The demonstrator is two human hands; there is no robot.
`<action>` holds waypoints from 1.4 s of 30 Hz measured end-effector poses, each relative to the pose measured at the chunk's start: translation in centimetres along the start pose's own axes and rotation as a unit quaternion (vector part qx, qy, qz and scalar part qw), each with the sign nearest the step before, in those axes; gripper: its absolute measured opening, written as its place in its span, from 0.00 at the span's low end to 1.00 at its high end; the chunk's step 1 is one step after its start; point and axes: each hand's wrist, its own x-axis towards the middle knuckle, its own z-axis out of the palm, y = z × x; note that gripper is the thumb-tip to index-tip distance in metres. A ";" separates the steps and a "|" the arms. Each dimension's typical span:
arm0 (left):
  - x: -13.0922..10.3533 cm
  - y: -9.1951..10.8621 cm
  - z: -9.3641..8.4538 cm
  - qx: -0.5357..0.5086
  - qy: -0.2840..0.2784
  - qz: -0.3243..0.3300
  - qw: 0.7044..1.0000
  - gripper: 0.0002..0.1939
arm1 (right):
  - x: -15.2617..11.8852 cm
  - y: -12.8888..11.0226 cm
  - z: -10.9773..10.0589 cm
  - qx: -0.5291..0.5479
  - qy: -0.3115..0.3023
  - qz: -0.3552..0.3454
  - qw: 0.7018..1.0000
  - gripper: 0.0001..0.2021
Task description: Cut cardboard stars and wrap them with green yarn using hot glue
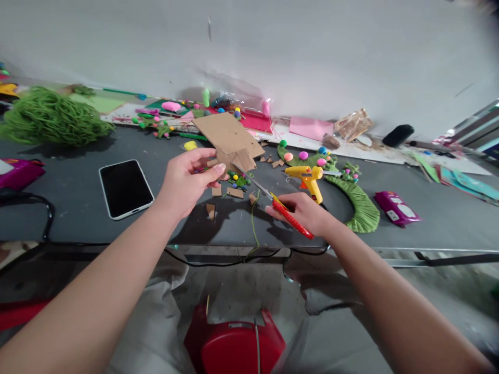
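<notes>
My left hand [191,179] pinches a small piece of brown cardboard [244,159] above the table. In my right hand [302,210] are scissors [286,215] with red and yellow handles, their blades pointing up and left to the cardboard's lower edge. Whether the blades have the cardboard between them I cannot tell. Beneath the hands lie several cut cardboard scraps [235,193] and a green clump with small coloured balls [238,179]. A larger cardboard sheet [230,132] lies just behind the held piece.
A yellow glue gun [307,179] lies by a green yarn-wrapped ring [360,205] with pompoms. A phone [125,188] and a heap of green yarn [54,117] are on the left. A purple packet [396,208] sits right. A red stool [236,345] stands below the table edge.
</notes>
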 end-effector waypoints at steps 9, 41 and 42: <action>0.1 0.0 0.0 -0.021 0.002 -0.009 1.000 0.18 | 0.1 0.0 -0.5 -0.080 0.016 -0.015 0.997 0.26; 0.0 -0.4 0.1 -0.043 0.031 -0.049 0.997 0.19 | 0.5 0.2 0.4 -0.082 0.026 -0.019 0.996 0.27; 0.0 -0.4 0.1 -0.040 0.036 -0.050 0.997 0.19 | 0.4 0.0 0.4 -0.099 0.025 -0.011 0.995 0.27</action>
